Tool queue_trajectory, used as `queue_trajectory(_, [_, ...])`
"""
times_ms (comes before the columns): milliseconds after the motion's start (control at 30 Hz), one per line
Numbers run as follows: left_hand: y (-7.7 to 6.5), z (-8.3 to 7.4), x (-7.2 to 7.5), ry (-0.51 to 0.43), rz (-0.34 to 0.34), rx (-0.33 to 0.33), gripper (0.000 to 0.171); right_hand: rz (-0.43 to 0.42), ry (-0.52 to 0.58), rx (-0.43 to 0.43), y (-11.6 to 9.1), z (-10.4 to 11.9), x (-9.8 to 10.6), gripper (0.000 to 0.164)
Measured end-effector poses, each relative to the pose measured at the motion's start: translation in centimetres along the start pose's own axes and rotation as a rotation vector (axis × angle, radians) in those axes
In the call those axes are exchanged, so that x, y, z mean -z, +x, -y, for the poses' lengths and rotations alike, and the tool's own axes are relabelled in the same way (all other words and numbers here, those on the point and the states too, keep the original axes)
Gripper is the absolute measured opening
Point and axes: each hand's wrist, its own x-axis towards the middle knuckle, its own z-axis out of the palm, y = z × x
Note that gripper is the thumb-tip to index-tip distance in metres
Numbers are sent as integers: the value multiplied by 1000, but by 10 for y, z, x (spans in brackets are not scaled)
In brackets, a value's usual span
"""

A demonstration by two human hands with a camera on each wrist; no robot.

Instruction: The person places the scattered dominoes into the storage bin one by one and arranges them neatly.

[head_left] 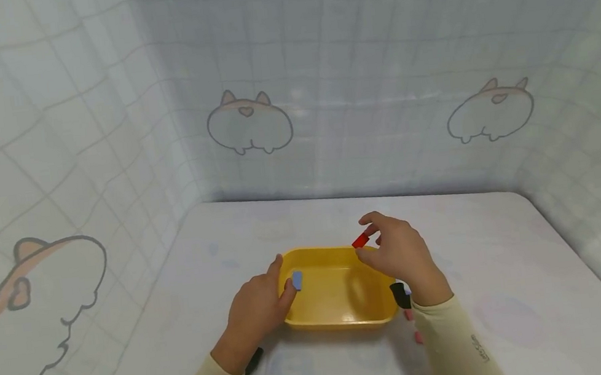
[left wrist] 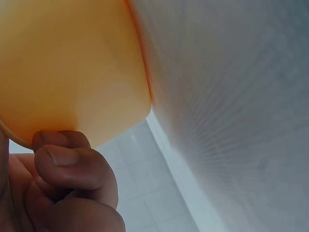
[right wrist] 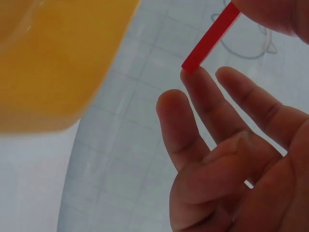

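A yellow tray [head_left: 344,325] stands on the table. My left hand [head_left: 258,303] grips its left side, the thumb over the rim and the other fingers [left wrist: 72,166] curled against the outer wall in the left wrist view. By that thumb's tip is a small light-blue piece [head_left: 297,280]; I cannot tell whether it is held or lies in the tray. Above the tray's far right corner, my right hand [head_left: 399,250] pinches a flat red strip [right wrist: 211,36] between the thumb and a fingertip.
Pink pieces [head_left: 418,337] lie on the table right of the tray, partly hidden by the right sleeve [head_left: 457,343]. A white cloth [head_left: 370,111] with a grid and animal drawings hangs behind the table [head_left: 509,262] and at both sides.
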Motion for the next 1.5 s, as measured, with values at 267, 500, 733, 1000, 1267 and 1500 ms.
queue_trajectory(267, [1,2,-2,-7,-3,-11,64,15,13,67,10,16,-11,51])
queue_trajectory(500, [2,-1,-3,-19,47,25,66,32,36,111,16,31,-28,46])
queue_trajectory(733, [5,-3,-3,-31,71,33,68,70,7,129,20,39,-45,44])
queue_trajectory(1000, [4,-3,-3,-35,63,38,68,110,-14,233,22,46,-58,47])
queue_trajectory(1267, [4,1,-2,-37,52,28,70,188,-17,334,27,49,-64,46])
queue_trajectory(1500, [4,3,-4,-26,41,24,70,270,-60,376,31,54,-70,46])
